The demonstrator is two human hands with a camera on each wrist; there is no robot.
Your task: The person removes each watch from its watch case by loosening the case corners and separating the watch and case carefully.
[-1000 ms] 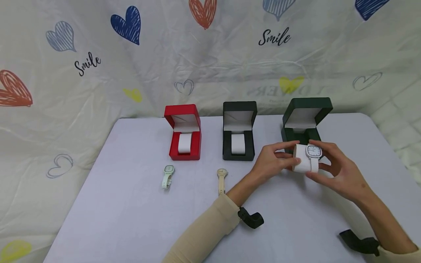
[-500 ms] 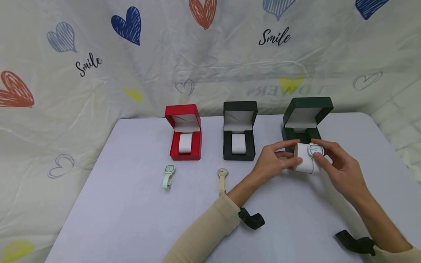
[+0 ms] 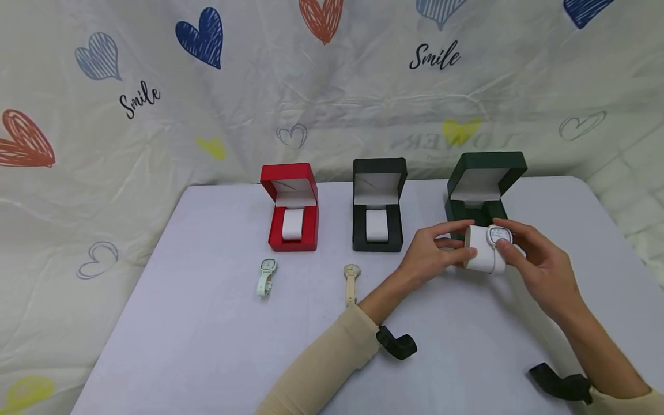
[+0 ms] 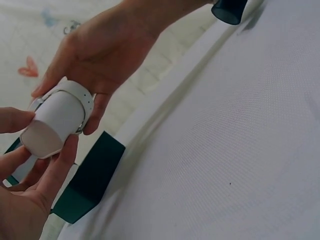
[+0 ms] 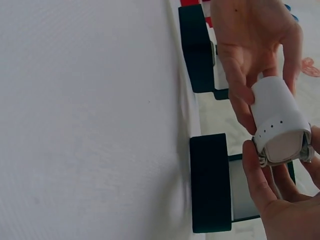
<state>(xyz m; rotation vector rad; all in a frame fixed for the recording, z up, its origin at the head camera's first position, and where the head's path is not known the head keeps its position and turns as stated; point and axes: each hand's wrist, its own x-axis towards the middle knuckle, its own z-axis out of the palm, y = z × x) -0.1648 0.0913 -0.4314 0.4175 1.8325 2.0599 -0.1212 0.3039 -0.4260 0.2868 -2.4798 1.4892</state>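
Observation:
In front of the open green box (image 3: 487, 167), both hands meet at a white watch cushion (image 3: 476, 249). My left hand (image 3: 429, 253) grips the cushion's left end between thumb and fingers. Around its right end runs a white wristwatch (image 3: 499, 234) with a square face. My right hand (image 3: 544, 271) pinches the watch, thumb on the lower edge of the case and index finger behind the top. From the left wrist view, the strap (image 4: 81, 97) encircles the cushion. The right wrist view shows strap holes (image 5: 272, 126) and a metal buckle (image 5: 262, 161) near the cushion's end.
A red box (image 3: 292, 230) and a black box (image 3: 377, 230) stand open at the back, each with a white cushion inside. Before them lie a pale green watch (image 3: 266, 278) and a beige watch (image 3: 351, 282). A printed curtain (image 3: 342, 86) hangs behind the white table (image 3: 207, 323).
My right thumb has moved from below the strap up onto the watch case. The watch and cushion have tilted slightly. My left hand has kept its grip, almost still.

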